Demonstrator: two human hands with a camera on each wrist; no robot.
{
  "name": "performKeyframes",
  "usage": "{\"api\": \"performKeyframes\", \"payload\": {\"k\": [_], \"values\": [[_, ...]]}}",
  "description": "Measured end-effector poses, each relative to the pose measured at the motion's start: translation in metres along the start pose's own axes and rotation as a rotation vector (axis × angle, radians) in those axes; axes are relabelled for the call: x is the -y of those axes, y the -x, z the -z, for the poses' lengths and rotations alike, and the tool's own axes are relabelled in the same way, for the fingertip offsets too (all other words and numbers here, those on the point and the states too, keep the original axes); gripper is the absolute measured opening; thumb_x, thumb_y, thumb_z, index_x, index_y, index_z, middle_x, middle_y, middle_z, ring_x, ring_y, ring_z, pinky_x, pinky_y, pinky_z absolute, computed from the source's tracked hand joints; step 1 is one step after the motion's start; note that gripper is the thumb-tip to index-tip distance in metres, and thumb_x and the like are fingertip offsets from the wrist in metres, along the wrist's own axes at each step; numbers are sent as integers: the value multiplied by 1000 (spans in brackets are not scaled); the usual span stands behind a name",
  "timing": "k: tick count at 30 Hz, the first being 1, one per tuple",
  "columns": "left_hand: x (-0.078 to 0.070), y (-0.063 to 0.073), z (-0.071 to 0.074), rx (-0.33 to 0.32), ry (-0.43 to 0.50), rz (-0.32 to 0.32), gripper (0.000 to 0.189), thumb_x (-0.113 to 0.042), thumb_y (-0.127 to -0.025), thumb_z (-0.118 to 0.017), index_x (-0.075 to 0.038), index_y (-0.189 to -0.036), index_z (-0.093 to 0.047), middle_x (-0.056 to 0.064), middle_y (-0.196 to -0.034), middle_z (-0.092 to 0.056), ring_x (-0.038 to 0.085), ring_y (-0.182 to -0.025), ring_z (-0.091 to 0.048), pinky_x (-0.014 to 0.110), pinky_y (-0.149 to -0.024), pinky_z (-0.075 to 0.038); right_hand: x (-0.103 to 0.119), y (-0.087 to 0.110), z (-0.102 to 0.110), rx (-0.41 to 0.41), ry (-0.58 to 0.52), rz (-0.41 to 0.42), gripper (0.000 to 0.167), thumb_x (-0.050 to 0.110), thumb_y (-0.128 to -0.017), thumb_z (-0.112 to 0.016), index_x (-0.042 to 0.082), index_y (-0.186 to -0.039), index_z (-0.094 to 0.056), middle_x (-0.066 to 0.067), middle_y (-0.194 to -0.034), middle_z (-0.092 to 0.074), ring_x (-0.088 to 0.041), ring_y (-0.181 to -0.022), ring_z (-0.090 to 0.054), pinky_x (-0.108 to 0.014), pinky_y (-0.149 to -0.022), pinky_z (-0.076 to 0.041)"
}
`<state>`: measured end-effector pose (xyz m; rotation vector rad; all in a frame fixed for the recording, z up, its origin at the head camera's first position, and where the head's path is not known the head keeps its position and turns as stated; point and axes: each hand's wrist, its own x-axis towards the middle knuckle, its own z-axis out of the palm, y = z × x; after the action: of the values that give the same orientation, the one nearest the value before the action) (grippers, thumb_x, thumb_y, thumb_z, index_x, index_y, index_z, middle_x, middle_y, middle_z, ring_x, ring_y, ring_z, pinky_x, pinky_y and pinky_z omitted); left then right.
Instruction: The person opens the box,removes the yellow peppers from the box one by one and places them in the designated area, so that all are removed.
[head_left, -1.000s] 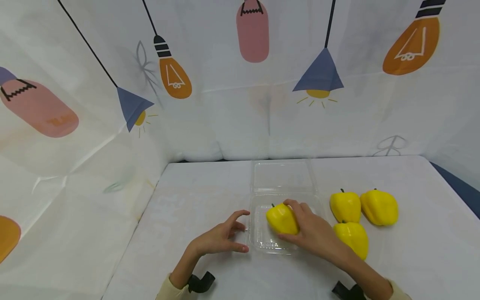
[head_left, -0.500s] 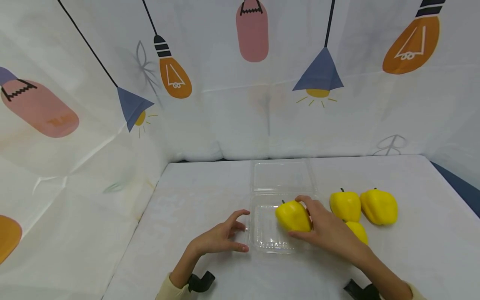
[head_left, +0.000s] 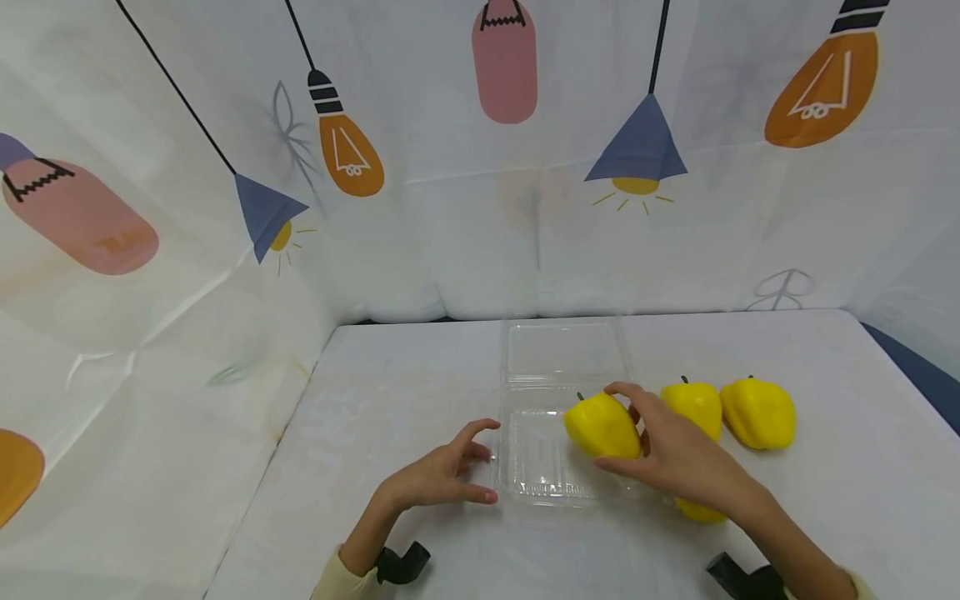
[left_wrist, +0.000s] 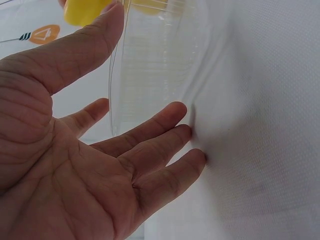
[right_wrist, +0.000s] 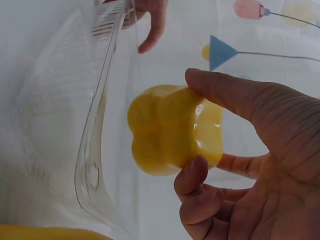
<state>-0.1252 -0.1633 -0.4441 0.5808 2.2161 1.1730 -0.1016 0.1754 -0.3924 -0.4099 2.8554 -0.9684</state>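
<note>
My right hand (head_left: 678, 454) grips a yellow bell pepper (head_left: 600, 427) between thumb and fingers, over the right side of a clear hinged plastic container (head_left: 543, 487). In the right wrist view the pepper (right_wrist: 165, 130) shows its lobed end, beside the container's rim (right_wrist: 92, 125). The container's lid (head_left: 566, 350) lies folded back behind its base. At the left edge of the base is my left hand (head_left: 442, 473), fingers spread and holding nothing. The left wrist view has these fingertips (left_wrist: 175, 110) close by the container wall (left_wrist: 150, 75).
Two more yellow peppers, one nearer (head_left: 693, 407) and one farther right (head_left: 759, 414), stand on the white table (head_left: 405, 375). A third pepper (head_left: 702, 510) is mostly hidden under my right hand. A printed white curtain (head_left: 465, 233) rises behind the table.
My right hand has carried the pepper rightward, from the middle of the container to its right side. The left hand and the container have stayed where they were.
</note>
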Motion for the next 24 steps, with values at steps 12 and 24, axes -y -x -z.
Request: {"api": "performKeyframes", "payload": {"k": [12, 24], "values": [[0, 0, 0, -2, -1, -2, 90, -34, -78, -77, -32, -145, -19, 10, -126, -54, 25, -120, -51, 50, -103, -37, -6, 5, 17, -43, 37, 18, 82, 67, -66, -70, 31, -133, -37, 1, -93, -51, -10, -64, -49, -22, -52, -43], [-1, 1, 1, -4, -6, 11, 89, -35, -77, -78, -33, -145, -20, 10, -126, -54, 27, -119, -51, 52, -102, -38, -17, 12, 32, -55, 18, 9, 81, 65, -66, -72, 32, -132, -37, -1, -92, -52, -11, -64, -49, -22, -52, -41]]}}
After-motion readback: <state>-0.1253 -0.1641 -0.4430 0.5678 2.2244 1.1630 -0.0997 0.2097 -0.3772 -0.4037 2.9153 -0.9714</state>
